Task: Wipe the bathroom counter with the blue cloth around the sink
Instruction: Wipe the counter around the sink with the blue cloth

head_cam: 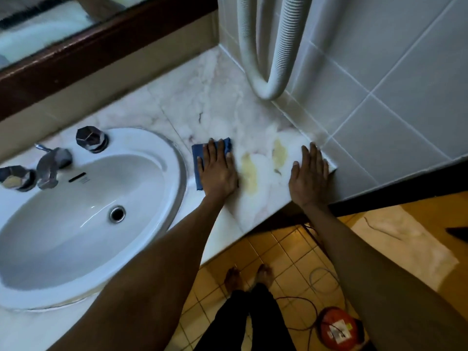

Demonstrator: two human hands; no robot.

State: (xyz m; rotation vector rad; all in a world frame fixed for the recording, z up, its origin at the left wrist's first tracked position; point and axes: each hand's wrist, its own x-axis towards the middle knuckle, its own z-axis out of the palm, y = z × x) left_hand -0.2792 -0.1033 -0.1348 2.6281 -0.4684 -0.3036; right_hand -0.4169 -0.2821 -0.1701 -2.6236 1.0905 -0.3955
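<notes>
Head | left hand (219, 173) presses blue cloth (196, 158) | label (338, 331) on red object (336, 314) seems unreadable

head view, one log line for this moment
left hand flat on blue cloth right of sink | right hand flat on counter | yellow stains between hands
</notes>
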